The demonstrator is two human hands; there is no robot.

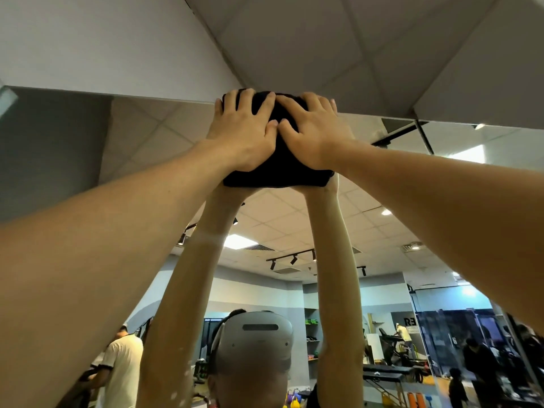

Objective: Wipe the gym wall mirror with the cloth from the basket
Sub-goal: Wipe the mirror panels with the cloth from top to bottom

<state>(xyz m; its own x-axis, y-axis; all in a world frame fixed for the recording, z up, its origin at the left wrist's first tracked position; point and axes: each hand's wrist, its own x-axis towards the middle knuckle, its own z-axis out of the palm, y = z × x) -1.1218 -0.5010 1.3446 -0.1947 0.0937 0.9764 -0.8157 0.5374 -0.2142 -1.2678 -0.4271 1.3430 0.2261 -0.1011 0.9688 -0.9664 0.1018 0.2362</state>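
A black cloth (276,175) is pressed flat against the wall mirror (147,136) at its top edge, just under the ceiling. My left hand (243,129) lies spread on the cloth's left half. My right hand (312,131) lies spread on its right half, thumbs nearly touching. Both arms reach up at full stretch. The hands hide most of the cloth; only its lower edge and a strip between the hands show. My own raised arms and headset are reflected below in the glass.
A white tiled ceiling (294,39) meets the mirror's top edge. A vertical seam (424,136) divides mirror panels at the right. The reflection shows gym gear, a bench, a treadmill and other people behind me.
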